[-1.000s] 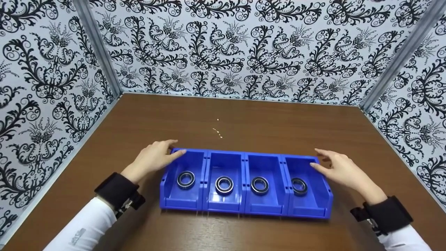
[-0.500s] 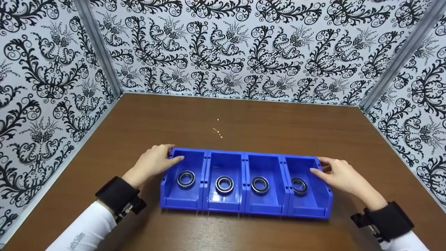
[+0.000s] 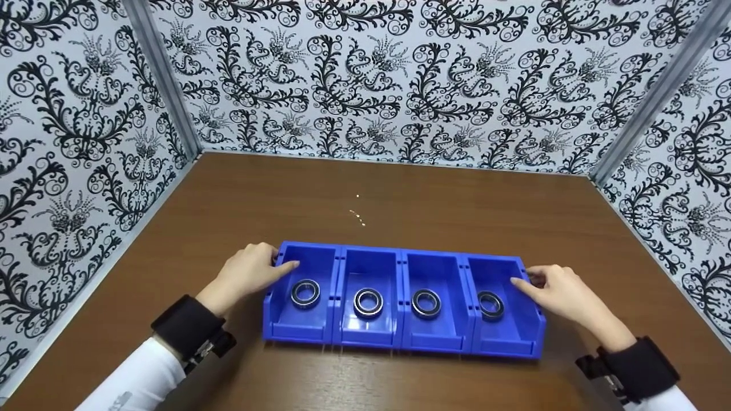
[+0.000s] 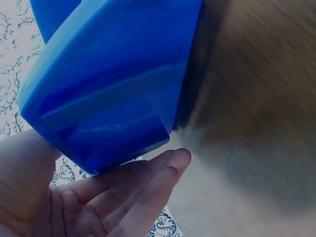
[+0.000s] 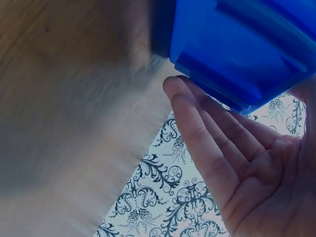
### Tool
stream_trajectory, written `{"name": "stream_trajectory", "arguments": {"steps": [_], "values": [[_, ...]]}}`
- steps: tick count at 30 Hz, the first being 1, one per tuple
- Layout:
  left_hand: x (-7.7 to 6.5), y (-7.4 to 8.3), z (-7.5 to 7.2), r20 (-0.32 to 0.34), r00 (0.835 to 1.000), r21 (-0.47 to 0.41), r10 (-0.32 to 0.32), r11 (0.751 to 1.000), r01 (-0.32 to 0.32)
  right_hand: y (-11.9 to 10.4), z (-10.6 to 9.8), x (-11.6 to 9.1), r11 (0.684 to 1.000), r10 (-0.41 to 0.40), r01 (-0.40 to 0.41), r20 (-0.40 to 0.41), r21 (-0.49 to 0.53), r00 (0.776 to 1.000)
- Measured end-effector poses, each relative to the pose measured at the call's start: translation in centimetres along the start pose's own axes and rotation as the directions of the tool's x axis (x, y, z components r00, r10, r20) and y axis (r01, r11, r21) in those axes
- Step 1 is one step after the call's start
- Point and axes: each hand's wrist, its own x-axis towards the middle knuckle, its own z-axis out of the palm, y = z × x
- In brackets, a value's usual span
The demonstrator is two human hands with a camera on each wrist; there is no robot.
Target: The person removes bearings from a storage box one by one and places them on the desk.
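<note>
A joined row of blue storage bins [image 3: 370,262] stands on the brown table, each bin with one ball bearing [image 3: 368,303] lying in it. At the left end, my left hand [image 3: 246,273] grips the rear corner, thumb over the rim and fingers behind. My right hand [image 3: 565,292] grips the right end in the same way. In the left wrist view, the fingers [image 4: 148,192] reach along the underside of the back of the bin wall [image 4: 113,89]. The right wrist view has the other fingers [image 5: 197,133] against the opposite end bin [image 5: 232,54].
Behind the bins the wooden tabletop [image 3: 457,211] stretches to a patterned back wall [image 3: 365,80]. Patterned side walls with grey metal posts [image 3: 163,80] stand left and right. Small bright spots [image 3: 358,216] show on the tabletop behind the bins.
Both hands have slid slightly down and toward me along the bin ends, and their fingers have closed in behind the outer sides. The bins and bearings have stayed in place.
</note>
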Motion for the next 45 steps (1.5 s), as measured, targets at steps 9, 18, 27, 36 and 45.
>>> {"name": "stream_trajectory", "arguments": {"steps": [9,18,27,36,45], "values": [[-0.54,-0.03,0.24,-0.015,0.999,0.021,-0.043,0.999,0.043,0.21,0.12,-0.40,1.000,0.024,-0.024,0.034,0.018,0.999],[-0.78,-0.06,0.39,-0.016,0.999,-0.002,-0.033,0.999,0.033,-0.03,0.17,-0.64,0.999,0.039,-0.039,0.037,0.022,0.999],[-0.71,-0.23,0.67,-0.023,0.999,-0.032,-0.026,0.999,0.025,-0.12,0.38,-0.76,0.998,0.044,-0.045,0.038,0.044,0.998],[-0.61,-0.27,0.59,0.001,0.999,-0.057,-0.046,0.997,0.046,0.03,0.49,-0.84,0.996,0.047,-0.050,0.054,0.067,0.997],[-0.67,-0.46,0.97,-0.022,0.999,-0.065,-0.036,0.997,0.034,-0.15,0.53,-0.91,0.993,0.067,-0.072,0.061,0.094,0.996]]}}
